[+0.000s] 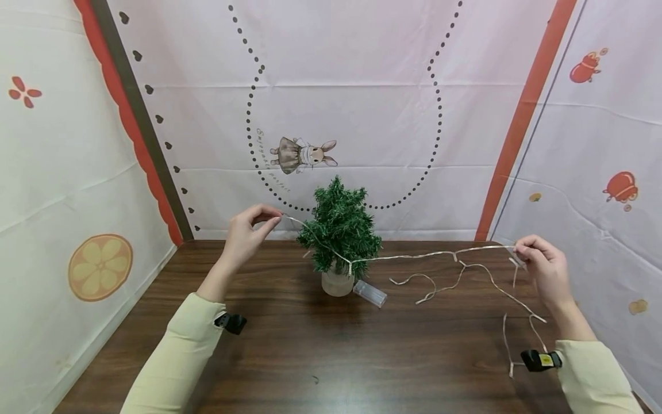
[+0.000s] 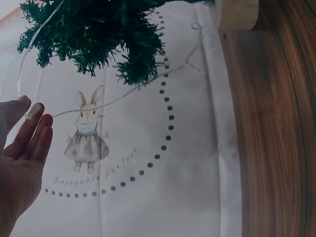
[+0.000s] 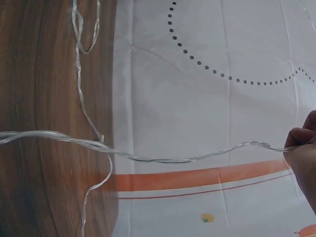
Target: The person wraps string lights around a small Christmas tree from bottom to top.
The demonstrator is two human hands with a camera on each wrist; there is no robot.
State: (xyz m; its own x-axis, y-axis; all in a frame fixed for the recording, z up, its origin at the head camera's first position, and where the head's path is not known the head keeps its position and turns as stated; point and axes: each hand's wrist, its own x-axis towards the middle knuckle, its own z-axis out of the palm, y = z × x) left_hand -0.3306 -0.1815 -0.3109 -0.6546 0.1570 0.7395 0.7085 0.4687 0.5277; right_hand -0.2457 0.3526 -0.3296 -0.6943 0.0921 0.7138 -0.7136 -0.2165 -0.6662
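Here is the pale light string (image 1: 408, 257), slung between two hands and passed across the near side of the small green tree (image 1: 343, 221)! One end of the span is pinched by thumb and fingers of the left hand (image 1: 250, 230), near the foliage; the other is gripped by the right hand (image 1: 549, 270), well apart from the tree. Loose lengths are strewn below, towards the right hand. The tree is held upright by a pale pot (image 1: 337, 283), a clear case (image 1: 370, 294) set just beside. All is borne by a dark wood-grained table (image 1: 289, 356), backed by cloth (image 1: 351, 34) printed with a rabbit (image 1: 297, 155).
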